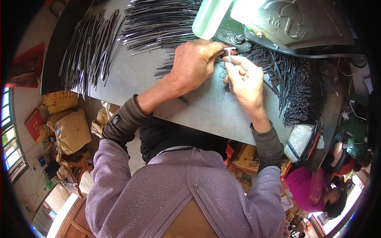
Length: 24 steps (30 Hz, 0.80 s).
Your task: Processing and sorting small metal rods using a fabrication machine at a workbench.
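Right fingers (235, 76) pinched a slim metal piece (229, 58); left fingers (214, 47), just beside, showed no readable grip. A loose pinch risked losing it among nearby dark strips (279, 75).

head: left camera of head-worn fisheye pair | faces down | close above the lilac sweater (158, 194), near | bench (127, 71), far | straight edges bend toward rim
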Available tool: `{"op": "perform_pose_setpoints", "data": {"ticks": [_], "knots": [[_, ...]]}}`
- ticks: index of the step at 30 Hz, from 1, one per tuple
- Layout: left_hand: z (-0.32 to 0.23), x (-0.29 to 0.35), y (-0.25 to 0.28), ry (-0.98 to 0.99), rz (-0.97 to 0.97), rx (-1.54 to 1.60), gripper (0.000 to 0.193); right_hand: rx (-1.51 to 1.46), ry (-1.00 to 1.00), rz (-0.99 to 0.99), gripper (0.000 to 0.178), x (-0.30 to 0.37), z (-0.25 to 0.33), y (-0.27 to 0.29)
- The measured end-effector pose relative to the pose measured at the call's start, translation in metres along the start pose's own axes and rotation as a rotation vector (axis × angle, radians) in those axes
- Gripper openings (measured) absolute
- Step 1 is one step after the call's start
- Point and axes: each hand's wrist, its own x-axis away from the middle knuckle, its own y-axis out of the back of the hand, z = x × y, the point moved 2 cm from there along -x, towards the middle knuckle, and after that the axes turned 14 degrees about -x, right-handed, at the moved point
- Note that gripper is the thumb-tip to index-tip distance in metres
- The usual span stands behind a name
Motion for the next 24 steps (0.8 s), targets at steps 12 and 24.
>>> {"op": "perform_pose_setpoints", "data": {"ticks": [12,24], "knots": [[-0.003,-0.034,-0.008,-0.155,-0.134,-0.169,0.021,-0.137,0.050,-0.077,0.012,-0.023,0.008,0.011],[-0.008,-0.037,0.008,-0.497,-0.071,-0.458,0.034,0.391,0.142,-0.045,0.018,0.004,0.039,0.023]]}}
